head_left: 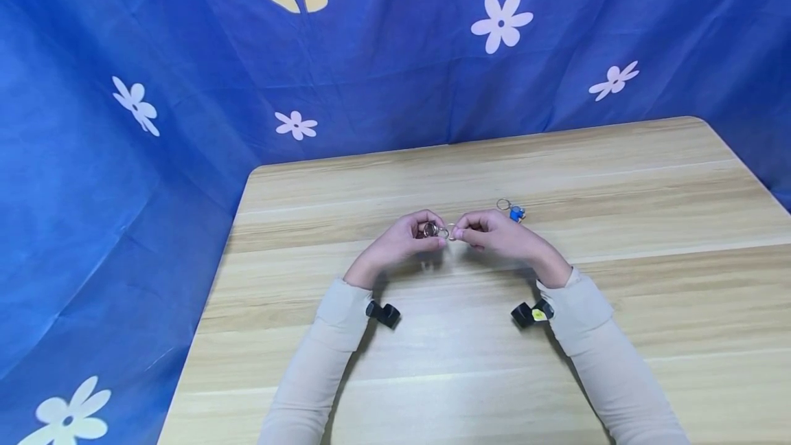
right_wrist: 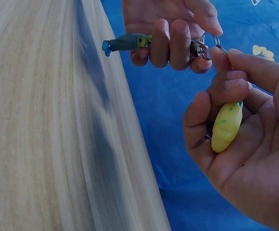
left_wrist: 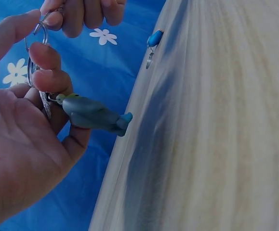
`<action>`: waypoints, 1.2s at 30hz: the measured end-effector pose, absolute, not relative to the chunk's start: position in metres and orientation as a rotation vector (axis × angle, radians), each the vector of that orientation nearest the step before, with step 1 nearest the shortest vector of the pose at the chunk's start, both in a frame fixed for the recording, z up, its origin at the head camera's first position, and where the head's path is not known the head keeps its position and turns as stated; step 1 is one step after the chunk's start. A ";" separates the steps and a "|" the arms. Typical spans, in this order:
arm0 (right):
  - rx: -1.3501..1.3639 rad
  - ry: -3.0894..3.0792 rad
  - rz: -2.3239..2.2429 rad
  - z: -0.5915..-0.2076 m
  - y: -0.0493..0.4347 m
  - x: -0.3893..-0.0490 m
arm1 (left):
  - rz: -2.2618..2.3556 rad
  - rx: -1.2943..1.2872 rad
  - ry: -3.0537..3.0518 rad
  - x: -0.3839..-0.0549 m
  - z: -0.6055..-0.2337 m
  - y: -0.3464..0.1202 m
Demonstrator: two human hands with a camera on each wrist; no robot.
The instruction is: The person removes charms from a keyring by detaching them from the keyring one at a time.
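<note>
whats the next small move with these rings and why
Perhaps gently turn the thin ring in the right hand against the metal rings in the left hand: they sit close together, and whether they're linked is unclear.

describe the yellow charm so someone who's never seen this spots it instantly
In the right wrist view, start at the wooden table and cross the blue cloth to the right hand. The yellow charm shows in front of its palm. Its yellow body with green specks sets it apart from the grey, blue-tipped charm at the left hand.
</note>
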State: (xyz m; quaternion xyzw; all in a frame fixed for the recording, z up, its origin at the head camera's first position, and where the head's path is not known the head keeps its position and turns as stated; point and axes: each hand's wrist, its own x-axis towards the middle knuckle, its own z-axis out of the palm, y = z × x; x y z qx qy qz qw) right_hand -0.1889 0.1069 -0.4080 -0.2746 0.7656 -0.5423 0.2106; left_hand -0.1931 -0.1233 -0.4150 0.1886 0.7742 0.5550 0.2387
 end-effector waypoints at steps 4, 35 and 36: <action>-0.760 2.115 -1.506 -0.410 0.108 -0.189 | 1.472 0.531 2.145 -0.192 -0.415 -0.124; -0.764 2.141 -1.491 -0.411 0.109 -0.189 | 1.579 0.535 2.128 -0.192 -0.418 -0.124; -0.763 2.139 -1.495 -0.412 0.109 -0.189 | 1.588 0.533 2.128 -0.192 -0.419 -0.124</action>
